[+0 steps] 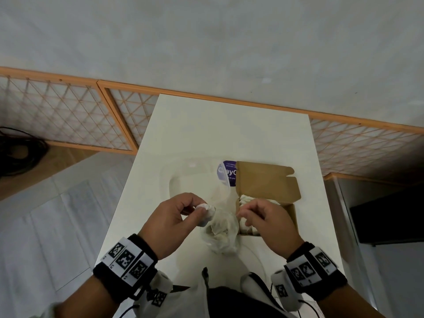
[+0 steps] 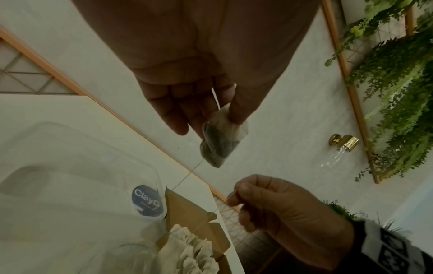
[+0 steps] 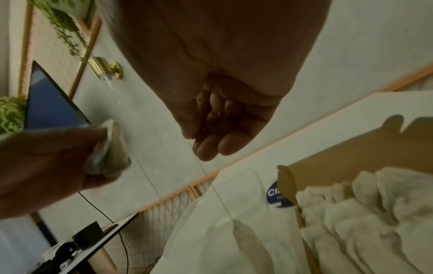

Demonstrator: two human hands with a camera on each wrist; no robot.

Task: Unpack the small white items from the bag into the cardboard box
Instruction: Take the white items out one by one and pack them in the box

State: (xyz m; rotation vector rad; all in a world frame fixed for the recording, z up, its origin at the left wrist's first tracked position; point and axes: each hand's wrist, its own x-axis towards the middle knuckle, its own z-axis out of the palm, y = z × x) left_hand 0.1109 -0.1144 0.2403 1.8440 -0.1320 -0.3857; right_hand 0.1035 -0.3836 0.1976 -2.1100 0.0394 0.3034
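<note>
My left hand [image 1: 197,209] pinches a small white tea-bag-like pouch [image 1: 205,207] between thumb and fingers, above a crumpled clear plastic bag [image 1: 221,236] lying on the white table [image 1: 206,134]. In the left wrist view the pouch [image 2: 221,142] hangs from the fingertips with a thin string [image 2: 187,176] trailing off it. My right hand [image 1: 241,212] is beside the bag, fingers curled and pinching that string [image 3: 218,192]. The open cardboard box [image 1: 268,180] lies just behind the right hand, with several white pouches [image 3: 374,213] packed inside.
A clear plastic container with a purple round label [image 1: 227,173] sits left of the box, touching it. An orange-framed lattice screen [image 1: 68,115] stands behind the table. Black cables [image 1: 16,150] lie on the floor at far left.
</note>
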